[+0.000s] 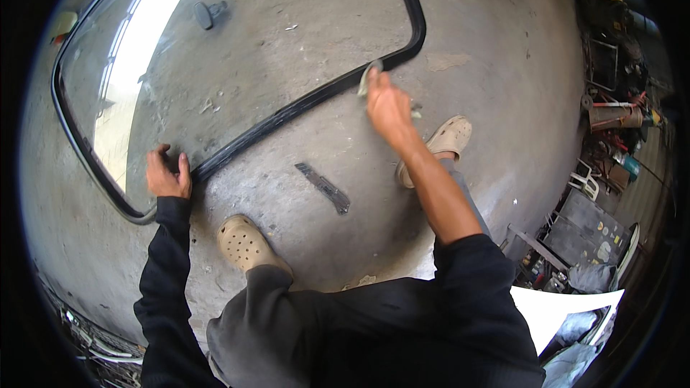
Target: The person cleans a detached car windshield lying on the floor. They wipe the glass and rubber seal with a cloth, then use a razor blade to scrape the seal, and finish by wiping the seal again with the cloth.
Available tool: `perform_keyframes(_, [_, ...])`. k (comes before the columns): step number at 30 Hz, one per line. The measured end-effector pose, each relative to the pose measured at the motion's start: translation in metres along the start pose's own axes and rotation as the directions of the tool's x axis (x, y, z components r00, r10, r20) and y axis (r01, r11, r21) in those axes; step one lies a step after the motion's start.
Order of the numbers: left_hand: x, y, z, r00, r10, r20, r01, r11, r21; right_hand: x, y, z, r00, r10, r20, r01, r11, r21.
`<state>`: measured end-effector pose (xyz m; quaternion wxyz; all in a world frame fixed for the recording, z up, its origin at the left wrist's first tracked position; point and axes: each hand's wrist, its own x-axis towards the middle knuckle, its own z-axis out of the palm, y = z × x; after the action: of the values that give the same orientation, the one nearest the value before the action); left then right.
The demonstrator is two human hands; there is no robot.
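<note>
A windshield (pixel 244 50) with a black rubber seal (pixel 309 98) around its edge lies in front of me. My left hand (pixel 169 174) is at its near left corner, fingers curled over the edge and thumb beside the seal. Out at the near right stretch, my right hand (pixel 390 109) pinches a small pale cloth (pixel 364 85) against the seal. Some blur covers that hand and cloth. A small dark oval rear-view mirror (pixel 204 16) shows within the glass area.
On the concrete floor between my feet and the seal lies a dark flat strip-like thing (pixel 323 188). My beige clogs (pixel 244 243) stand either side of it. Along the right, tools and clutter (pixel 611 115) surround a grey case (pixel 586 226); a white panel (pixel 557 312) is near my right side.
</note>
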<state>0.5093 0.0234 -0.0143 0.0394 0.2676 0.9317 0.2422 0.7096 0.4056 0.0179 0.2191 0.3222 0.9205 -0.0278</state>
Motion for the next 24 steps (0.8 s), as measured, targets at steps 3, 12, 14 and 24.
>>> perform_keyframes(3, [0.000,-0.005,0.001,1.000,0.026,-0.011,-0.026,0.999,0.025,-0.008,-0.008,0.004,0.987,-0.096,-0.131,0.081,0.990,-0.116])
perform_keyframes(12, [0.000,-0.001,0.001,1.000,-0.025,-0.015,0.025,1.000,0.012,-0.035,-0.094,0.012,0.973,-0.220,-0.067,0.216,0.974,-0.063])
perform_keyframes(14, [0.002,0.000,0.002,0.999,-0.039,-0.005,0.039,0.999,0.006,-0.030,-0.099,0.009,0.989,-0.142,-0.035,0.143,0.989,0.040])
perform_keyframes(24, [0.002,0.002,0.004,0.998,-0.003,-0.059,0.004,1.000,0.017,-0.051,-0.132,0.007,0.986,-0.136,-0.092,0.120,0.979,-0.166])
